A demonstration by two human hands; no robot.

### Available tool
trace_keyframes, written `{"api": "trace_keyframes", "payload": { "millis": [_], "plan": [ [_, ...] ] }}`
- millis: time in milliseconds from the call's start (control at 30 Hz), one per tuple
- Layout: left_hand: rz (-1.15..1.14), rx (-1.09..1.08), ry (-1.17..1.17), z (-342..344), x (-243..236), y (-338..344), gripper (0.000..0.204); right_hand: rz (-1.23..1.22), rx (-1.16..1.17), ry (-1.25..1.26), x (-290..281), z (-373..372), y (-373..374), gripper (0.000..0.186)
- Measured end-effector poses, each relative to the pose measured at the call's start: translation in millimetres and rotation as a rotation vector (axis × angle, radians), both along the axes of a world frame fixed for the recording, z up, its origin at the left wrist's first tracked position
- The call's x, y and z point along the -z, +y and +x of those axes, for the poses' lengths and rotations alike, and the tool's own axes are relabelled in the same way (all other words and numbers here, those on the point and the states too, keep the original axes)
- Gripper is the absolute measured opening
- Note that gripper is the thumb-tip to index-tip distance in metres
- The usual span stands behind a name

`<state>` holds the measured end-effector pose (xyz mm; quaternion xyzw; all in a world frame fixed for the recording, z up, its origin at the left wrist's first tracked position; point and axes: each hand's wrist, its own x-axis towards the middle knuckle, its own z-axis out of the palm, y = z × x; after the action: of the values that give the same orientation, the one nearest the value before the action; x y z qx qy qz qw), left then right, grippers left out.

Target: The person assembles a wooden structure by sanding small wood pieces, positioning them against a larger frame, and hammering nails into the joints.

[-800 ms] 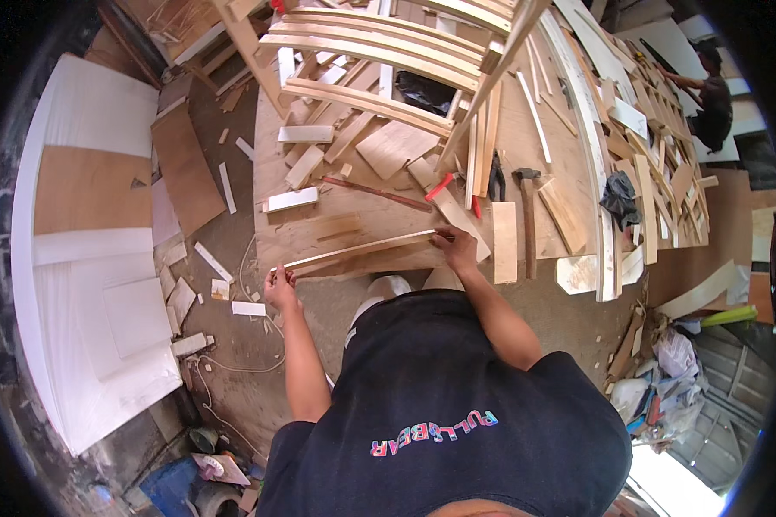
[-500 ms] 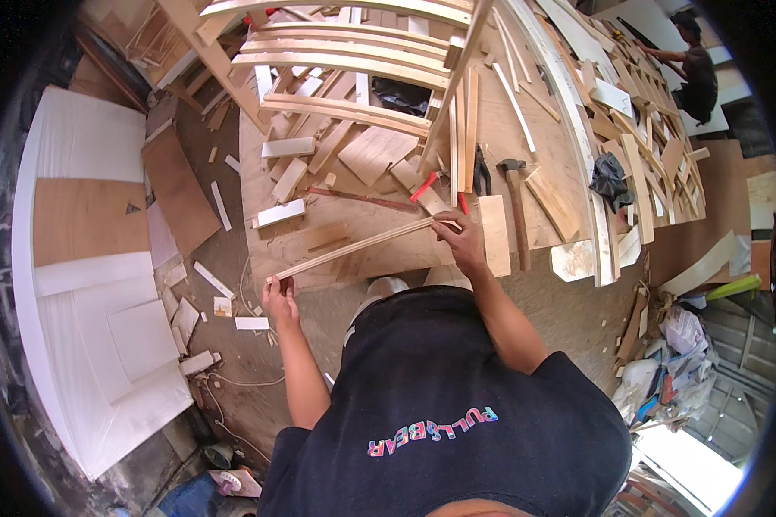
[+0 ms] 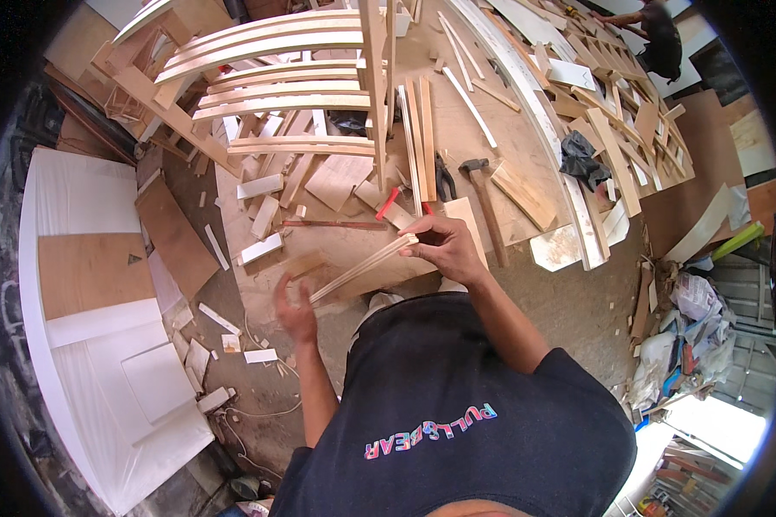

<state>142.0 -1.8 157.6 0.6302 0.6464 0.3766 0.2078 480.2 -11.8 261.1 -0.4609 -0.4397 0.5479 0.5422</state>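
Note:
My right hand (image 3: 447, 248) pinches a bundle of thin pale wooden strips (image 3: 364, 267) by the upper end, between thumb and fingers. The strips slant down to the left, above the front of a plywood work table (image 3: 263, 280). At their lower end is my left hand (image 3: 296, 312), a little smeared by motion, with its fingers apart and not closed on the wood. Beyond my hands lie a red-handled tool (image 3: 390, 204), a long thin reddish bar (image 3: 334, 225) and several short wooden blocks (image 3: 260, 249).
A slatted wooden frame (image 3: 284, 95) stands over the far table. Right of my right hand lie a hammer (image 3: 488, 211), black-handled pliers (image 3: 444, 178) and boards (image 3: 524, 196). A wood pile (image 3: 629, 129) fills the far right, near another person (image 3: 660, 39). White panels (image 3: 103, 327) lean left.
My left hand has come off its grip on the strips' left end. My right hand still holds them, now slightly lower and further left. The view has shifted, moving the frame leftward.

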Motion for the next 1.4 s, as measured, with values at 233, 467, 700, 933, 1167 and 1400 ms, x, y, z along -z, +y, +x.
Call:
{"api": "trace_keyframes", "payload": {
  "millis": [233, 467, 700, 933, 1167, 1400],
  "plan": [
    [-0.115, 0.729, -0.183, 157, -137, -1, 0.038, 0.114, -0.068, 0.085, -17, 51, -21, 0.024],
    [-0.059, 0.62, -0.238, 244, -129, -29, 0.031, 0.009, -0.103, 0.156, -10, 130, -40, 0.03],
    [-0.283, 0.329, -0.263, 297, -77, -44, 0.033, -0.315, 0.272, 0.158, 41, 211, -47, 0.031],
    [-0.461, 0.112, -0.22, 306, -6, -76, 0.029, -0.406, 0.118, -0.793, 130, 276, -73, 0.063],
    [-0.579, 0.262, -0.529, 344, -21, -83, 0.031, -0.191, 0.247, -1.521, 161, 313, -51, 0.081],
    [-0.496, 0.465, -0.723, 365, -63, -56, 0.039, -0.272, 0.151, -0.729, 141, 324, -37, 0.071]
  ]
}}
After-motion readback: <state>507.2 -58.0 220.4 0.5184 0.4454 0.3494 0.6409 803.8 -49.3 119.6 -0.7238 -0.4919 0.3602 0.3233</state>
